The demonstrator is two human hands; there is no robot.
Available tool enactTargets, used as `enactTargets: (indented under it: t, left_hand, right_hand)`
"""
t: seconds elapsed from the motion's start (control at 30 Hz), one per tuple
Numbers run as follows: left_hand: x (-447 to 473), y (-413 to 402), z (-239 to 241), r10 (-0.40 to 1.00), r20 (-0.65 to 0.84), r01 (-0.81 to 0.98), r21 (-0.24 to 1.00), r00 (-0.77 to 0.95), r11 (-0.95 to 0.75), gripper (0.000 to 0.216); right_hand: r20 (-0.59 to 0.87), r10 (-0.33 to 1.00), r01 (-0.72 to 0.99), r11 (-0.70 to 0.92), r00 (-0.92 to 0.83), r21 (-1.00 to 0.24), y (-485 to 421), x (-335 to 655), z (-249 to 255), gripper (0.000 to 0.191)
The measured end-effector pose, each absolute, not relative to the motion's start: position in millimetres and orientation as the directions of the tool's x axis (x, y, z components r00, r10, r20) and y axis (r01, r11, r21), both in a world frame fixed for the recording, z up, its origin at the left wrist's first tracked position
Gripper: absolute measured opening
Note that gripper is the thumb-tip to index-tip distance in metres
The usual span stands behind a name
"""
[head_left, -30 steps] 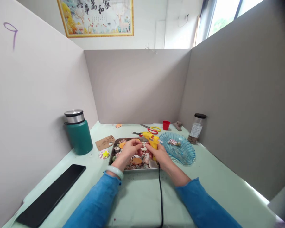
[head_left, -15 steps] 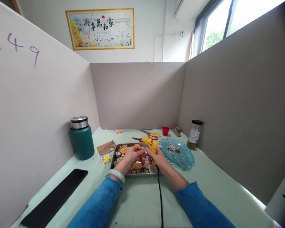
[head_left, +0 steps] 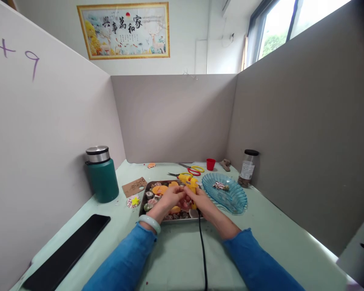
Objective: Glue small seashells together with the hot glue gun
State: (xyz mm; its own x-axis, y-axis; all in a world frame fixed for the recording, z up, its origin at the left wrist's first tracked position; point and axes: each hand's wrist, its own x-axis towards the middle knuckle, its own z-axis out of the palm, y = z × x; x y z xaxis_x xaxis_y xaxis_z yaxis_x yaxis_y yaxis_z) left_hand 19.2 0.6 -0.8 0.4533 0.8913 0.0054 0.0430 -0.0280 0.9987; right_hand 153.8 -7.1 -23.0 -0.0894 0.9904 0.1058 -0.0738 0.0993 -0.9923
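Note:
Both hands meet over a metal tray [head_left: 143, 199] filled with several seashells. My right hand [head_left: 201, 199] is wrapped round the handle of a yellow hot glue gun [head_left: 188, 182], whose black cord [head_left: 202, 250] runs toward me down the table. My left hand [head_left: 170, 197] is pinched closed right at the gun's tip, holding a small shell that is mostly hidden by the fingers. A pale green bangle [head_left: 148, 223] sits on the left wrist.
A blue glass shell-shaped dish [head_left: 230, 198] lies right of the tray. Behind are scissors [head_left: 191, 169], a red cup [head_left: 210, 164] and a clear jar [head_left: 248, 167]. A green flask [head_left: 100, 173], a brown card [head_left: 134, 186] and a black pad [head_left: 63, 254] lie left. Grey partitions enclose the table.
The hands stayed together over the tray, closing in slightly toward each other; the head camera shifted, so the whole scene moved a little in the picture.

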Motion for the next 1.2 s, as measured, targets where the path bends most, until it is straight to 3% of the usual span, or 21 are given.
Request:
enactTargets:
  t: [0.13,0.47,0.63,0.8,1.0,1.2]
  left_hand:
    - [23,-4,0,0.858,0.043,0.092,0.99,0.512,-0.105,0.027]
    - [37,-7,-13,0.943,0.148,0.03,0.986,0.297,-0.164,0.025]
    - [38,-10,-9,0.922,0.155,-0.018,0.987,0.356,-0.159,0.024]
    - [38,-9,-12,0.944,0.127,-0.021,0.992,0.305,-0.127,0.025]
    - [30,-5,-13,0.955,0.011,-0.186,0.981,0.298,0.047,0.027]
    - [26,-6,-7,0.958,-0.124,-0.239,0.952,0.26,0.189,0.03]
  right_hand:
    - [0.168,0.984,-0.112,0.161,-0.059,-0.981,-8,155,-22,0.043]
    - [0.27,0.961,-0.147,0.259,-0.063,-0.955,-7,153,-24,0.041]
    - [0.318,0.948,0.064,0.317,0.007,-0.946,-1,154,-29,0.041]
    - [0.343,0.938,0.286,0.34,-0.043,-0.896,1,157,-30,0.038]
    - [0.391,0.914,0.392,0.4,-0.106,-0.828,-3,157,-24,0.04]
    - [0.372,0.926,0.412,0.365,-0.068,-0.835,-1,159,-29,0.041]
